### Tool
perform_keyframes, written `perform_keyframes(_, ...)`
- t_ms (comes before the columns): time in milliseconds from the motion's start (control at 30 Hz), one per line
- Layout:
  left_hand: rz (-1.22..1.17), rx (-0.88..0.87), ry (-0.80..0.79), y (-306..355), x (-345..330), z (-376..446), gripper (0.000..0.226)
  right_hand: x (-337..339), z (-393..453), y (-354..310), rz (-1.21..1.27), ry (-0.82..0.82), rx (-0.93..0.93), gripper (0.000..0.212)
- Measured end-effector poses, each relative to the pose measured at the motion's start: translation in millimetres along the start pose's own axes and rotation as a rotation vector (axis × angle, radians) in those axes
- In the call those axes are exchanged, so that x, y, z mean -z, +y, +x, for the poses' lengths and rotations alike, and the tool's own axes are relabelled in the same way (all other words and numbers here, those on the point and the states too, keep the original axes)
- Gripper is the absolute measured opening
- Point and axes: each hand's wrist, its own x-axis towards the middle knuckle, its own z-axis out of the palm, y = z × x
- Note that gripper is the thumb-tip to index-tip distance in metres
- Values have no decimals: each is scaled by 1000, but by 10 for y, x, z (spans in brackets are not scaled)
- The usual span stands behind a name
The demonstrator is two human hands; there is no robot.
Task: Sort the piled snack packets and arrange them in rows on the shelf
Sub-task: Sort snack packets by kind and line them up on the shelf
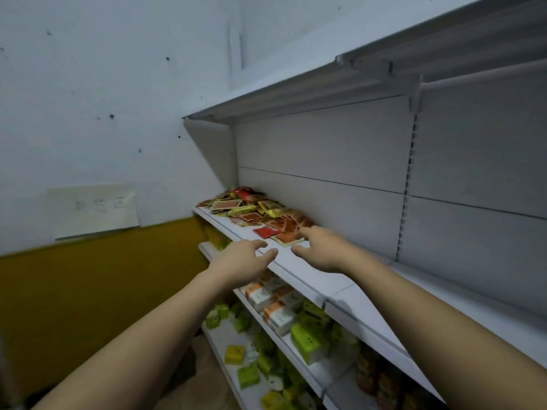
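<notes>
1. Head view — snack packets (254, 213) lie in a loose heap on the shelf (310, 273), at about 12 o'clock from the hands, pushed toward the shelf's far left end against the back panel (319, 161). Red, yellow and orange wrappers are mixed, overlapping, with no rows yet.
2. Left hand (236, 255) hangs at the shelf's front lip, fingers loosely spread, gripping nothing. Likely staged there to take packets as they come off the heap.
3. Right hand (318, 247) is over the shelf at 3 o'clock of the left one, fingers relaxed, holding nothing. Its fingertips are just beside the nearest red packet (266, 232) and the flat orange one (288, 237); contact I can't tell.
4. Bare shelf runs off toward 4 o'clock — my read is that's the room for the rows.
5. Lower shelves (296, 350), at 6 o'clock, hold green and white-orange boxes (278, 309), partly tumbled. Not part of this job.
6. Judgement: sorting hasn't begun; the nearest edge packets look like the first pick.
</notes>
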Motion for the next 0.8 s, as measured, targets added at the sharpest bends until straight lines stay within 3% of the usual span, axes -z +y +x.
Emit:
perform_keyframes(267,123,119,11,-638,35,1255,60,-479,1638,150,7,-42,51,45)
perform_keyframes(533,167,60,57,-971,81,2404,52,-721,3015,224,73,-88,53,49)
perform_keyframes(800,134,8,30,-1819,88,3472,52,-957,4160,44,21,-95,47,35)
